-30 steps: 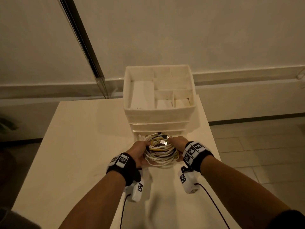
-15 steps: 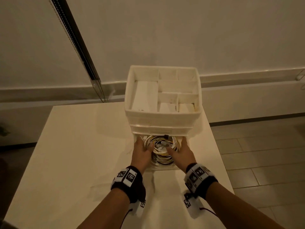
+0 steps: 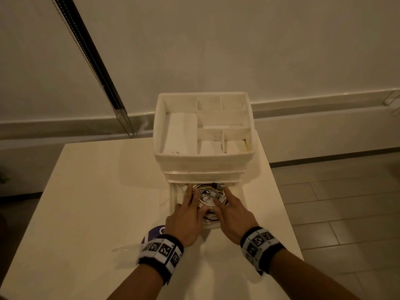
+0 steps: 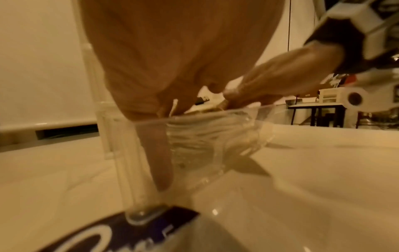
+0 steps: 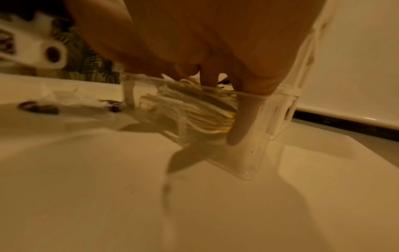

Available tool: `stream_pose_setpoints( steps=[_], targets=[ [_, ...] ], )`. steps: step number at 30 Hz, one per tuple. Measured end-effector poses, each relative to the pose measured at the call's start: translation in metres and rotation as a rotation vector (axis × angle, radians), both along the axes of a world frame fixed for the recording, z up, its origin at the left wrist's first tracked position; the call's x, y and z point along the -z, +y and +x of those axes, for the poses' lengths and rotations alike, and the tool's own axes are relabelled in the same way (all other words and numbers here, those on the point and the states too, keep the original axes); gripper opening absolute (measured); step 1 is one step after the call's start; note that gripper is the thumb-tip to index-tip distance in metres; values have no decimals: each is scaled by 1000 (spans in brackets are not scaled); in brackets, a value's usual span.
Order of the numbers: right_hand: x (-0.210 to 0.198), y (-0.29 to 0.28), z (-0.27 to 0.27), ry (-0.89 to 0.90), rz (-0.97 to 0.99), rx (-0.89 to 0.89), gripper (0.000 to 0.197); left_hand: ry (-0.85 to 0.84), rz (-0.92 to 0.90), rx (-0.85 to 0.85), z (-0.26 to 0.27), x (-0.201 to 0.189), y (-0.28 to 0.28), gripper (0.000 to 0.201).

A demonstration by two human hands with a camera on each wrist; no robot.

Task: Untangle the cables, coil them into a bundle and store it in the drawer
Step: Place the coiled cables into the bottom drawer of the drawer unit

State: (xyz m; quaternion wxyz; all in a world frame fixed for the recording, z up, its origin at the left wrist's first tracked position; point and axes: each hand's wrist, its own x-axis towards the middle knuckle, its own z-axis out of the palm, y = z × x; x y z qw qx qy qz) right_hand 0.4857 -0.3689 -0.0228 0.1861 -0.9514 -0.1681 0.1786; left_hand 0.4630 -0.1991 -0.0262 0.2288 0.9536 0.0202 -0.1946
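Note:
The coiled bundle of white and yellow cables (image 3: 209,194) lies in the clear bottom drawer (image 3: 173,199), which is pulled out of the white drawer unit (image 3: 203,162). My left hand (image 3: 189,205) lies on the bundle's left side and my right hand (image 3: 226,202) on its right, fingers stretched and pressing down. In the left wrist view a finger (image 4: 158,153) reaches down inside the drawer wall beside the cables (image 4: 207,134). In the right wrist view a fingertip (image 5: 239,129) touches the cables (image 5: 194,110) behind the clear front wall (image 5: 254,158). A black USB plug (image 3: 216,185) sticks up at the back.
The unit stands at the far right of a pale table (image 3: 97,191); its top tray (image 3: 159,126) has open compartments. A purple packet (image 3: 154,232) lies on the table under my left wrist. The table's right edge and tiled floor (image 3: 335,202) are close.
Both hands carried the bundle forward and down into the open drawer. They have flattened from gripping its sides to pressing on top of it.

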Motion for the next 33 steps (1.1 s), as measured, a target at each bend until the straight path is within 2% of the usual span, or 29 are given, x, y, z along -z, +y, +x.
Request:
stream_pose_setpoints(
  steps=[2, 6, 9, 13, 17, 21, 23, 26, 27, 28, 29, 31, 33],
  targets=[
    [-2, 3, 6, -19, -73, 11, 44, -29, 46, -41, 3, 3, -6, 61],
    [3, 9, 14, 28, -130, 82, 64, 16, 68, -129, 15, 4, -17, 72],
    [0, 9, 15, 35, -65, 150, 65, 48, 93, -141, 16, 4, -21, 76],
    [3, 3, 14, -6, 18, 128, 73, 57, 91, -143, 18, 6, -20, 72],
    [6, 9, 17, 14, -41, 133, 62, 65, 77, -128, 20, 7, -19, 73],
    [5, 13, 14, 21, -50, 159, 62, 63, 70, -168, 17, 6, -20, 74],
    [-2, 8, 14, 2, 31, 170, 60, -45, -14, -217, 11, 1, -19, 70],
    [-22, -21, 12, -241, 252, 114, 51, -438, -154, -258, -13, -14, 3, 38],
    [-24, -36, 13, -319, 315, 119, 49, -546, -188, -264, -21, -16, 17, 34],
    [-25, -51, 18, -324, 363, 163, 53, -593, -246, -292, -26, -15, 35, 42],
    [-26, -66, 27, -245, 382, 235, 64, -546, -315, -332, -25, -11, 56, 58],
    [-29, -88, 51, 48, 414, 394, 84, -272, -501, -418, -15, -6, 88, 88],
    [-26, -95, 73, 224, 448, 470, 89, -69, -680, -455, 3, -2, 100, 94]
  ],
)
